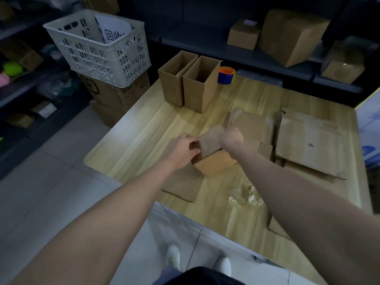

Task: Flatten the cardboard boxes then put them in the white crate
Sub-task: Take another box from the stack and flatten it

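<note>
A small brown cardboard box (216, 163) stands on the wooden table (144, 136) in front of me. My left hand (183, 149) grips its left flap. My right hand (231, 138) pinches a strip of clear tape at the box's top edge. Two open upright cardboard boxes (189, 83) stand side by side farther back on the table. Flattened cardboard (308, 145) lies to the right, and another flat piece (183, 188) lies under the small box. The white crate (98, 46) sits on a large carton beyond the table's left corner, with a printed sheet inside.
A roll of tape (226, 76) lies behind the upright boxes. Crumpled clear tape (244, 197) lies near the table's front edge. Shelves with more cartons (287, 36) run along the back and left. The floor is tiled at the left.
</note>
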Tool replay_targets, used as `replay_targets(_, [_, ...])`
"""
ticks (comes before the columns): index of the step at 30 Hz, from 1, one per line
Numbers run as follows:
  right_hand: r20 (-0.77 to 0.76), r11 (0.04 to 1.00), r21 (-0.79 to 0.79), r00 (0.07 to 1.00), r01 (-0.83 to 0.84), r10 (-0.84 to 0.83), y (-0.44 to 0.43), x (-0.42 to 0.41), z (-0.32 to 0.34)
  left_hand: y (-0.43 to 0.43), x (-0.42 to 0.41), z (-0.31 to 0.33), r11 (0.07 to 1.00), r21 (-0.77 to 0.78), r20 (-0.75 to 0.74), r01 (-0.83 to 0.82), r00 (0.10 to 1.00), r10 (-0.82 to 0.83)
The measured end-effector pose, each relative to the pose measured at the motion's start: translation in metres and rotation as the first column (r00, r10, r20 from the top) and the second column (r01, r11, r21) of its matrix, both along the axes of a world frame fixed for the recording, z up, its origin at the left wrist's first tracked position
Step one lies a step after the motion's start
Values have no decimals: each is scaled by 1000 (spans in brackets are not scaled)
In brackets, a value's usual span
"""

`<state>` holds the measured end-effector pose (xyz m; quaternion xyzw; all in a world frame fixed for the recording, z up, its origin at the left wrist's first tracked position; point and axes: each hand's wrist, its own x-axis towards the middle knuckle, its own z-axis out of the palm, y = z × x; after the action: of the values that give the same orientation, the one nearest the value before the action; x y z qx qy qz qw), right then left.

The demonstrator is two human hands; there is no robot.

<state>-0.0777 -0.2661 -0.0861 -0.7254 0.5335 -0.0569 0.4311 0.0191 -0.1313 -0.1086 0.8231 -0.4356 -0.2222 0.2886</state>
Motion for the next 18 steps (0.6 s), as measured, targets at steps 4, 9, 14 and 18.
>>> replay_targets(4, [13, 1000, 10, 1000, 28, -28, -5, -12, -5, -14, -10, -3, 996, -74, -82, -56, 995, 50])
replay_targets(9, [17, 999, 26, 999, 41, -41, -14, -21, -10, -28, -20, -9, 980, -152, -92, -127, 989, 114])
replay_targets(14, [-27, 999, 16, 999, 35, -34, -18, -20, -11, -39, -24, -13, 979, -156, -77, -131, 990, 120])
replay_targets(18, [-64, 1000, -5, 998, -4, 3, -23, -20, -10, -40, -26, -16, 977, -182, -47, -112, 993, 106])
